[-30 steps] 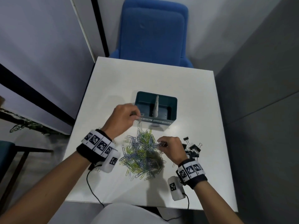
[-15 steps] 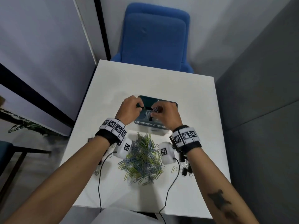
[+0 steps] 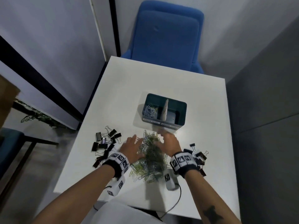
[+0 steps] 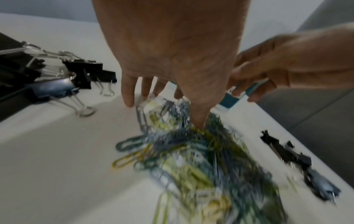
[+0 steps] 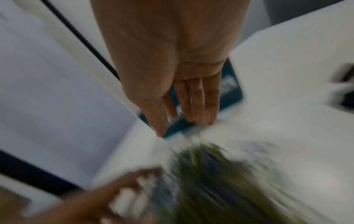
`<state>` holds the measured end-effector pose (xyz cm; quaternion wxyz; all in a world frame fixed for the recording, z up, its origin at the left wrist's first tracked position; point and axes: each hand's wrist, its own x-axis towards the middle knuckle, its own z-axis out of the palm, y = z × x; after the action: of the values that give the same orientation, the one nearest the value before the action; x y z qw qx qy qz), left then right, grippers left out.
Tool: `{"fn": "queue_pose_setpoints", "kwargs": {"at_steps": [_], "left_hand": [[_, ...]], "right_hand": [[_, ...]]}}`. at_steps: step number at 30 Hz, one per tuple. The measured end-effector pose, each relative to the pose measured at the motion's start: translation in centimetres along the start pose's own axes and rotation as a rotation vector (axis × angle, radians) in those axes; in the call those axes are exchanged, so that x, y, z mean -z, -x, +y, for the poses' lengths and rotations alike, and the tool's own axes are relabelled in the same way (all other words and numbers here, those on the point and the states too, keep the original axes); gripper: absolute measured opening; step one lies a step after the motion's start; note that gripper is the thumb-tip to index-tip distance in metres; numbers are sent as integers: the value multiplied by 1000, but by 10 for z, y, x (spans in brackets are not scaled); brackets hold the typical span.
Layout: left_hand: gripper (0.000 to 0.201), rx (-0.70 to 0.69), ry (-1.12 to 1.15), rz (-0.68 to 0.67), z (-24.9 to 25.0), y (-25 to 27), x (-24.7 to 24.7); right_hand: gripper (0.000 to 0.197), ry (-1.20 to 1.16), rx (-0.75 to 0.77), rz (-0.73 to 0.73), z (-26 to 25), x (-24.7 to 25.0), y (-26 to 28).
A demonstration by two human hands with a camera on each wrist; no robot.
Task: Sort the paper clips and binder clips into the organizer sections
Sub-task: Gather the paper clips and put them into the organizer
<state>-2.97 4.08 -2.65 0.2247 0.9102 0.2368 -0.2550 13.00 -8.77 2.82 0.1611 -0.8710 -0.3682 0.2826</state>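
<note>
A teal two-section organizer [image 3: 182, 105] stands mid-table, with a grey divider [image 3: 165, 110] down its middle. Paper clips [image 3: 150, 110] lie in its left section; the right section looks bare. A big pile of blue, yellow and green paper clips [image 3: 150, 157] lies in front of it. My left hand [image 3: 136, 140] is spread over the pile's left side, and its thumb [image 4: 198, 121] touches the clips. My right hand [image 3: 162, 136] hovers blurred over the pile's far right, its fingers [image 5: 199, 106] straight and holding nothing.
Black binder clips lie in two groups: one left of the pile [image 3: 105, 143], one right of it behind my right wrist [image 3: 198, 155]. A blue chair [image 3: 166, 34] stands beyond the white table [image 3: 161, 78]. Walls close in on both sides.
Both hands have come back from above the organizer's left section down to the paper clip pile. Paper clips now lie in that section. The right hand is still moving.
</note>
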Motion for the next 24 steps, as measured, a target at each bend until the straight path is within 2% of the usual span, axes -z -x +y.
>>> {"fn": "queue_pose_setpoints", "kwargs": {"at_steps": [2,4,6,9,14,17,21,24], "left_hand": [[83,-58,-81,39,0,4,-11],[78,-105,-107,85,3,7,-16],[66,-135,-96,132,8,10,-17],[51,-154,-68,194,18,10,-14],[41,-154,124,243,18,11,-10],[21,-159,214,254,14,12,-6],[5,-170,287,304,11,14,5],[8,-189,388,363,14,19,18]], "right_hand": [[71,108,-70,-109,20,-26,13],[91,196,-54,-192,30,-44,22],[94,280,8,-194,31,-60,29],[78,310,44,-132,25,-71,35],[40,150,7,-22,20,-63,34],[25,73,-1,26,24,-60,34],[20,37,-12,50,27,-53,36],[24,1,-29,73,31,-47,36]]}}
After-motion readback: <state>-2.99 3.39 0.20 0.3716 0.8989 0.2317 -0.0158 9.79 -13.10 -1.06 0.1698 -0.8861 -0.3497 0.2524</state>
